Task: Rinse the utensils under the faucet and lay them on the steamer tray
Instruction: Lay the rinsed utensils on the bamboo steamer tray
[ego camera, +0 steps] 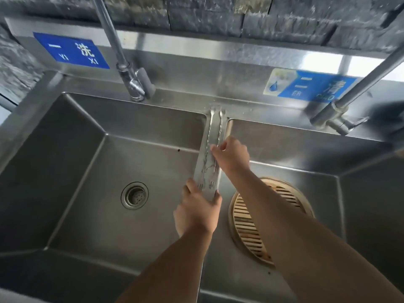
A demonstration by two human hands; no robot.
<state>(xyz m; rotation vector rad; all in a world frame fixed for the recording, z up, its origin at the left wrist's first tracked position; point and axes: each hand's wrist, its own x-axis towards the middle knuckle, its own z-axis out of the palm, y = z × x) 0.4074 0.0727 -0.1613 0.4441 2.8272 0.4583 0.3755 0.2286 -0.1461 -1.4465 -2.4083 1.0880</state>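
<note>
At lower centre of the frame, the left hand [196, 212] pinched the near end of the slim silver metal utensils [211, 149] lying along the steel divider ridge [205, 171] between the basins. Their long axis ran up the frame, away from the person. Just right, the right hand [231, 154] gripped them midway. The round slatted bamboo steamer tray [247, 226] sat lower right, nearer that hand.
</note>
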